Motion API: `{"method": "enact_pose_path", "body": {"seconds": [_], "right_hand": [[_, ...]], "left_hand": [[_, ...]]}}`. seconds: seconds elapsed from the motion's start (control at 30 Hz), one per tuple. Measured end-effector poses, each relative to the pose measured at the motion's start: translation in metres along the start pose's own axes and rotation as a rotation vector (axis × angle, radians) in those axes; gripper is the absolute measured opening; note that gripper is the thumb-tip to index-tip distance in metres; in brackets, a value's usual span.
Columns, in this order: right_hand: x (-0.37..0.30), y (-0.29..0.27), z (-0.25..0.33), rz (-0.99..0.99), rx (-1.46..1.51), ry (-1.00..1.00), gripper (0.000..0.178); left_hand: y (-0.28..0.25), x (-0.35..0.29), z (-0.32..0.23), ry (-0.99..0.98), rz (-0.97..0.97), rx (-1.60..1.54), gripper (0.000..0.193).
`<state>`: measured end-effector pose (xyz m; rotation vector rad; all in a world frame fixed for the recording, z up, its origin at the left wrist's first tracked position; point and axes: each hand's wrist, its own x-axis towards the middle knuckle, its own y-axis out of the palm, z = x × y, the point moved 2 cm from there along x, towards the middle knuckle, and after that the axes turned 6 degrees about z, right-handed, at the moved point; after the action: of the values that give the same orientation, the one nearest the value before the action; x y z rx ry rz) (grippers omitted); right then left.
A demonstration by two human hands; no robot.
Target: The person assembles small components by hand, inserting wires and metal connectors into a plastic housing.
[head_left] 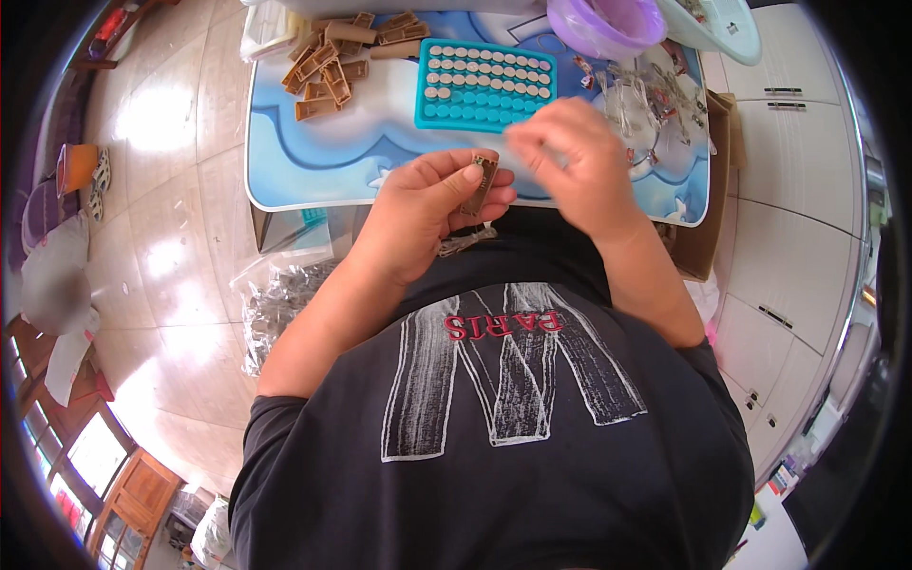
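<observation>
Wires (465, 241) hang below left hand (423, 195); a snag could tug the case (480, 186) it grips, by near edge of table (328, 176). Right hand (581, 169) blurred; can't tell its hold. Farther: tray (456, 124); careless knuckles could unseat discs (473, 67).

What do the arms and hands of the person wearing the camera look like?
The left hand and right hand are ungloved, and no watch or bracelet shows on either wrist. Motion blur hides detail on the right fingers. The left sleeve and right sleeve are short, plain and black.
</observation>
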<state>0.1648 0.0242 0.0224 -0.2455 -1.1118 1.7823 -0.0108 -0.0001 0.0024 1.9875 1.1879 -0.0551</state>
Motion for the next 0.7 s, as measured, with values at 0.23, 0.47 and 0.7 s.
{"method": "enact_pose_path", "body": {"seconds": [0.23, 0.47, 0.7], "right_hand": [[0.003, -0.003, -0.047, -0.294, -0.357, 0.116, 0.014], [0.002, 0.0, -0.049, -0.286, -0.392, 0.089, 0.011], [0.009, 0.008, -0.003, -0.26, -0.056, 0.046, 0.013]], "left_hand": [[-0.012, 0.008, -0.002, 0.048, -0.069, -0.18, 0.03], [-0.018, 0.012, 0.002, 0.043, -0.057, -0.202, 0.03], [-0.019, 0.015, 0.004, 0.073, -0.059, -0.212, 0.029]]}}
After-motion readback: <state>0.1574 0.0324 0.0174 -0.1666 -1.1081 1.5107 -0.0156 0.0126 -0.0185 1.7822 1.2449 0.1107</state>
